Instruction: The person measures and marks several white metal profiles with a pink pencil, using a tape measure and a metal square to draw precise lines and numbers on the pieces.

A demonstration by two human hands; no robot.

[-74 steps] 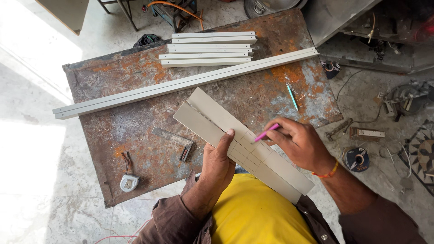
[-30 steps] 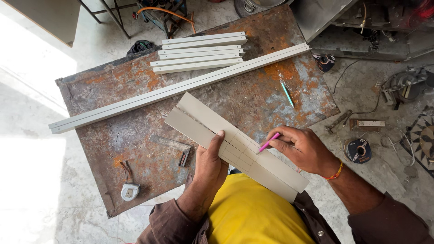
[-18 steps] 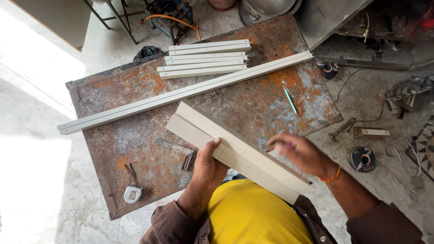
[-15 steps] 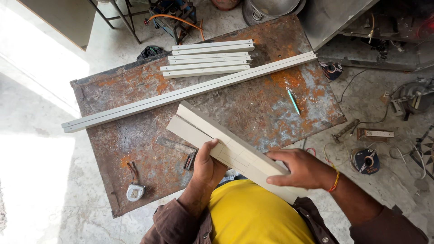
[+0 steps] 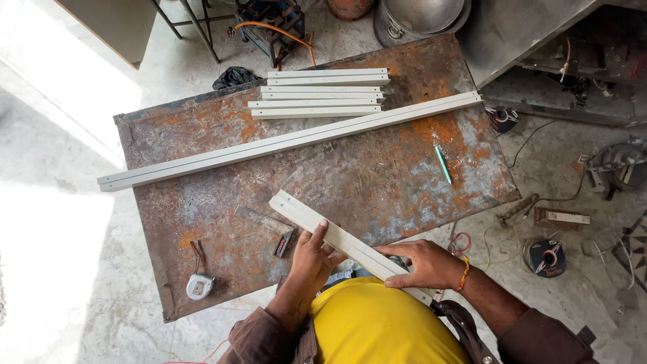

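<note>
Your left hand (image 5: 311, 251) and right hand (image 5: 423, 264) both have fingers wrapped around one pale cream, long, flat-faced metal channel bar (image 5: 337, 237), gripping it. It runs diagonally over the near edge of the rusty steel plate table (image 5: 350, 175), matte, grooved lengthwise, square-cut at its far end, lower end by your yellow shirt (image 5: 381, 323).
</note>
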